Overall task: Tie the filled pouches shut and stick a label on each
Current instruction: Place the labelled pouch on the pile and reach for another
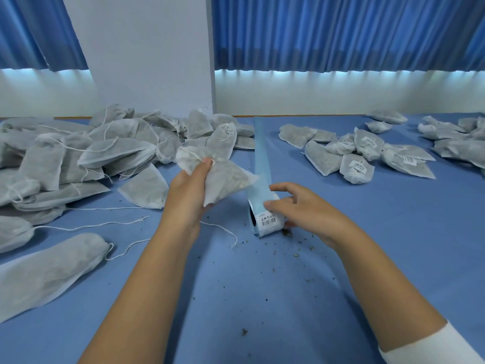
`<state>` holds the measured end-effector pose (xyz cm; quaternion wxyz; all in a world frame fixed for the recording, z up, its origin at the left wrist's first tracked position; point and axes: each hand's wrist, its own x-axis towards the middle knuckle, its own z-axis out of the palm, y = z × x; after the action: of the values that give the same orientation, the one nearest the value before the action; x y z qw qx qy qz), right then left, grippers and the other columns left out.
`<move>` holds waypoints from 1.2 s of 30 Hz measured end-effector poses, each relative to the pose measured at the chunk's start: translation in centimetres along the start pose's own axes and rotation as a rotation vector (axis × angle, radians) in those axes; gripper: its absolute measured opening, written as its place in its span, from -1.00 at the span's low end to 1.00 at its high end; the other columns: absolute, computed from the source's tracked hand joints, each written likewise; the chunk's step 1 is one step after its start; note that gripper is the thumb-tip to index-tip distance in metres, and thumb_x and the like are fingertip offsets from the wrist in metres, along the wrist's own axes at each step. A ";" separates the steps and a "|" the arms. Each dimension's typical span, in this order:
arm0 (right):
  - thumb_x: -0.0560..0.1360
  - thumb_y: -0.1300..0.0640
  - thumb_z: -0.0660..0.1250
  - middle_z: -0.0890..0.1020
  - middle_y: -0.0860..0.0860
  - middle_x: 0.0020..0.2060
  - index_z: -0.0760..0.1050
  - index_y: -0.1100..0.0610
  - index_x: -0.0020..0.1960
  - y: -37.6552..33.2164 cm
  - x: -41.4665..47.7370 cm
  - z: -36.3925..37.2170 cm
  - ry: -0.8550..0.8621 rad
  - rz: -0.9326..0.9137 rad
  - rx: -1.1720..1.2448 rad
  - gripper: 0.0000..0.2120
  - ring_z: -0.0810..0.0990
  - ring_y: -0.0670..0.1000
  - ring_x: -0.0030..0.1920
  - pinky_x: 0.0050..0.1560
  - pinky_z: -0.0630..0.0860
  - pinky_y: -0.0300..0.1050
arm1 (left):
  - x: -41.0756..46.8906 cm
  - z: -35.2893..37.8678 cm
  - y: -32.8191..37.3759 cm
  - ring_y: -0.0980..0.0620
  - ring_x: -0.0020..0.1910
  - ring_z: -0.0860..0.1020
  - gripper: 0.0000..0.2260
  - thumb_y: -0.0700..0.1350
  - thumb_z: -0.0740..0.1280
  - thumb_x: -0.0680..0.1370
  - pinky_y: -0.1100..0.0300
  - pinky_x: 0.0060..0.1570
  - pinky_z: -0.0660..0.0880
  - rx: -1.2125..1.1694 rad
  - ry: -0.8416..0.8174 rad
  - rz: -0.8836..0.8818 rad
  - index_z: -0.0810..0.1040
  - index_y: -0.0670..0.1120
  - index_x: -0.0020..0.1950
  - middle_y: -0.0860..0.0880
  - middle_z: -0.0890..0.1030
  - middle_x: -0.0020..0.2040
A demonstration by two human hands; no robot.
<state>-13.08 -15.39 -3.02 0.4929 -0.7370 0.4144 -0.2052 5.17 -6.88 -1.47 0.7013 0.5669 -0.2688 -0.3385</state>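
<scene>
Left hand [190, 191] gripping pouch [223, 174], right hand [301, 208] touching label roll [267, 222]

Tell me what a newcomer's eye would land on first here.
First, mid-table, the left hand gripping a filled pouch while the right hand fingers a label roll whose blue backing strip trails away. Then the big heap of unlabelled pouches at left, against a smaller labelled pile at right.

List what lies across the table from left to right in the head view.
Unlabelled pouch pile → left hand holding a pouch → label roll → right hand → labelled pouches.
</scene>
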 end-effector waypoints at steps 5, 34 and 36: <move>0.51 -0.05 0.33 0.71 -0.15 -0.18 0.48 -0.16 0.13 0.3 0.3 0.5 0.029 0.003 0.072 -0.80 0.69 -0.10 -0.14 -0.08 0.61 -0.13 | -0.2 0.2 -0.1 0.27 -0.20 0.65 -0.85 -0.05 0.26 0.64 0.39 -0.18 0.51 0.011 -0.091 0.108 0.62 0.00 -0.01 0.18 0.70 -0.23; 0.49 0.12 0.44 0.61 -0.08 -0.08 0.68 0.05 0.08 0.4 -1.6 -0.9 0.298 -0.515 -0.534 -0.82 0.41 -0.33 -0.22 -0.09 0.27 -0.42 | 1.0 0.5 -2.4 0.26 -0.35 0.59 -0.79 -0.05 0.26 0.64 0.33 -0.25 0.44 0.055 -0.321 -0.086 0.63 -0.03 -0.13 0.14 0.65 -0.34; 0.49 0.11 0.44 0.58 -0.13 -0.15 0.67 0.02 0.09 0.4 -1.6 -1.0 0.302 -0.518 -0.551 -0.82 0.44 -0.34 -0.20 -0.12 0.28 -0.44 | 0.9 0.6 -2.3 0.26 -0.36 0.59 -0.78 -0.06 0.25 0.64 0.39 -0.32 0.46 0.047 -0.321 -0.080 0.62 -0.04 -0.14 0.14 0.64 -0.36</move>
<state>-14.85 -14.68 -2.76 0.1425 -0.8831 0.3224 -0.3096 4.92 -8.25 -3.65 0.6217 0.5320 -0.3627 -0.4460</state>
